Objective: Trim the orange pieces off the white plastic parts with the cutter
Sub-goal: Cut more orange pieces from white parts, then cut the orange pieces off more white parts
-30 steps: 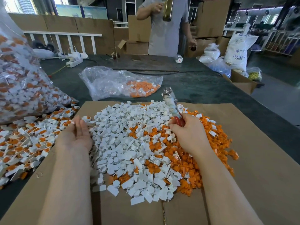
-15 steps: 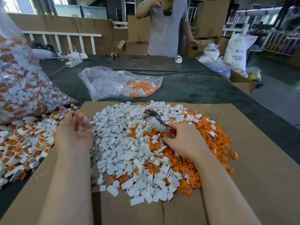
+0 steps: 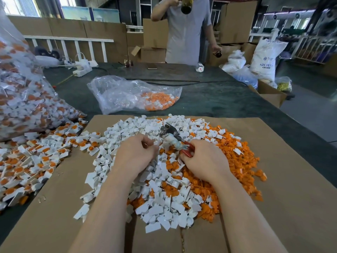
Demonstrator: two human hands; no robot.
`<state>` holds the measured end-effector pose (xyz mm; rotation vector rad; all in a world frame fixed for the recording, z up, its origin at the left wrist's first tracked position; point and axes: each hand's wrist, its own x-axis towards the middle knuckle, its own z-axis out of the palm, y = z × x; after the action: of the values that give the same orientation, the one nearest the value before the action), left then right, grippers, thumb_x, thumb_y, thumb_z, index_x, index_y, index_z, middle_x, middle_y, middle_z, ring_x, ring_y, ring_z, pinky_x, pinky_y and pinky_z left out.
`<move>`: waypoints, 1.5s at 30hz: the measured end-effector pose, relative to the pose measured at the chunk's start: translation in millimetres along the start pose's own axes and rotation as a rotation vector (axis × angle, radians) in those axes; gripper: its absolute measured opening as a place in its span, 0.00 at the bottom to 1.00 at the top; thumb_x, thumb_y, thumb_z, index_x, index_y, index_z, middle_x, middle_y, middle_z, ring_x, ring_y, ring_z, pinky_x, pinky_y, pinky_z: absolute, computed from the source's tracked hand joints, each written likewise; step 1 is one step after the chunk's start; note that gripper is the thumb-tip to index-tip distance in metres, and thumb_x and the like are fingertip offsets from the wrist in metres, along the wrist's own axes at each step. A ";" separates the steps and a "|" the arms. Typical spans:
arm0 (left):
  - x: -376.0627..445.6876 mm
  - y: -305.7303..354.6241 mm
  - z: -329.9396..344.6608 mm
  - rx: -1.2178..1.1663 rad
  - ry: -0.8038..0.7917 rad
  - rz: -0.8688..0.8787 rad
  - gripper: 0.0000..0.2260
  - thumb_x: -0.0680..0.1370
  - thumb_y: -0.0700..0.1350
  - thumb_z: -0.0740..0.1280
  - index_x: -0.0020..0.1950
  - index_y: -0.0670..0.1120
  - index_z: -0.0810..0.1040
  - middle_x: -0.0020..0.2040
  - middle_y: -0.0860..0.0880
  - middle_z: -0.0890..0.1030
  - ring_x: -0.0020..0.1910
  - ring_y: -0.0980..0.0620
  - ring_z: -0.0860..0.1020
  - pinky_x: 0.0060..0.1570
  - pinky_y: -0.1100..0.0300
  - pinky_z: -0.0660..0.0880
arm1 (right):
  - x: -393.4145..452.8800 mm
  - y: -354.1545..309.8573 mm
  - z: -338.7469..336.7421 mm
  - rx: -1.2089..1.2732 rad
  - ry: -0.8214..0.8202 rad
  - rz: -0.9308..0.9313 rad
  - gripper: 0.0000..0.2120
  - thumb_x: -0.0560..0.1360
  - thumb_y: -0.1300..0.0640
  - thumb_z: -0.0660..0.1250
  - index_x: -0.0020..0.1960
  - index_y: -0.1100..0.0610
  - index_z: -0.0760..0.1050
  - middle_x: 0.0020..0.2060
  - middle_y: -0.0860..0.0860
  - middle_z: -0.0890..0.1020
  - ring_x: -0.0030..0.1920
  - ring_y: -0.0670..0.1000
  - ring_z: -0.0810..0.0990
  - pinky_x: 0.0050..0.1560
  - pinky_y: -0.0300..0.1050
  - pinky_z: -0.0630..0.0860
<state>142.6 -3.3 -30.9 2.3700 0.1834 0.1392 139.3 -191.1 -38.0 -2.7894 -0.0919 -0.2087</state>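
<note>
Right hand [image 3: 204,161] grips cutter [image 3: 173,138] angled left; left hand [image 3: 135,154] pinches, probably, a part, feeding the blades.

A dark green table [image 3: 209,99] carries a sheet of brown cardboard [image 3: 291,207]. At its far edge stands a person in a grey shirt [image 3: 186,33], a dark bottle [image 3: 186,5] raised in 1 hand. A white power strip [image 3: 82,70] lies far left, and a phone [image 3: 152,66] near the middle. Right of the table stands a white printed sack [image 3: 264,57].

Left hand [image 3: 135,154] fingers curled under, contents hidden; cutter [image 3: 170,136] blurred.
</note>
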 end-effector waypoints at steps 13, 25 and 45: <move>-1.4 8.9 8.6 -0.205 0.137 0.051 0.02 0.78 0.47 0.68 0.46 0.52 0.79 0.39 0.55 0.81 0.35 0.59 0.77 0.32 0.65 0.68 | 2.5 -4.8 -4.5 0.485 0.152 0.079 0.10 0.73 0.45 0.71 0.39 0.48 0.74 0.35 0.45 0.79 0.36 0.45 0.77 0.35 0.41 0.71; -15.2 34.8 3.5 -1.288 -0.058 -0.239 0.06 0.77 0.31 0.67 0.46 0.41 0.77 0.39 0.43 0.86 0.40 0.48 0.86 0.36 0.61 0.82 | -0.8 -12.7 -8.8 0.761 0.233 0.045 0.11 0.75 0.52 0.71 0.56 0.50 0.79 0.44 0.42 0.82 0.45 0.41 0.80 0.45 0.36 0.75; -22.9 44.0 13.0 -1.086 0.050 -0.151 0.05 0.72 0.36 0.76 0.44 0.41 0.81 0.34 0.45 0.85 0.34 0.50 0.85 0.34 0.63 0.80 | -6.3 -24.2 -11.0 0.852 0.378 -0.088 0.07 0.76 0.57 0.71 0.54 0.52 0.78 0.39 0.41 0.80 0.42 0.37 0.79 0.40 0.26 0.72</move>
<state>126.1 -47.5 -10.8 1.2681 0.2325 0.1687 129.5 -172.4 -20.8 -1.8674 -0.1638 -0.5619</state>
